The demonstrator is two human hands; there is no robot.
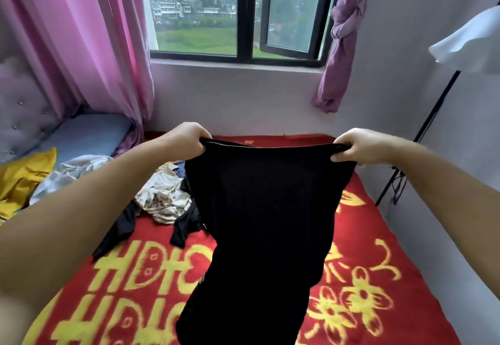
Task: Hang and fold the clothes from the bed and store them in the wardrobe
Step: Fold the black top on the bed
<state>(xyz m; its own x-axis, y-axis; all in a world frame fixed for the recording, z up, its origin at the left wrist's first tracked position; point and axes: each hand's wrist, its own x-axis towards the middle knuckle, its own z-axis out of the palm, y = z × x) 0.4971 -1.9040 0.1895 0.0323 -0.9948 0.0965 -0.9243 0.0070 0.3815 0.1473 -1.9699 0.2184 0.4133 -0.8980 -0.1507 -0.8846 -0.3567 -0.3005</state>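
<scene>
I see the bed (359, 225) filling the lower half of the view, covered by a red blanket with yellow characters and flower shapes. Over its middle hangs the black garment (259, 223), which I hold stretched by its top edge; it falls in one dark, plain sheet, wide at the top and narrowing toward the bottom of the frame, its lower part in front of the blanket. I cannot tell what kind of garment it is.

Left of it, on the bed, lies a heap of loose clothes: a yellow piece (24, 179) at the far left, a pale grey-white piece (73, 171) beside it, a cream printed piece (165, 196) nearer the middle, and dark items (186, 223) just beside the hanging cloth.

Both my arms reach forward, raised and spread apart. My left hand (186, 139) grips the top left corner of the garment, fingers curled over the edge. My right hand (354, 146) grips the top right corner the same way, thumb underneath.
</scene>
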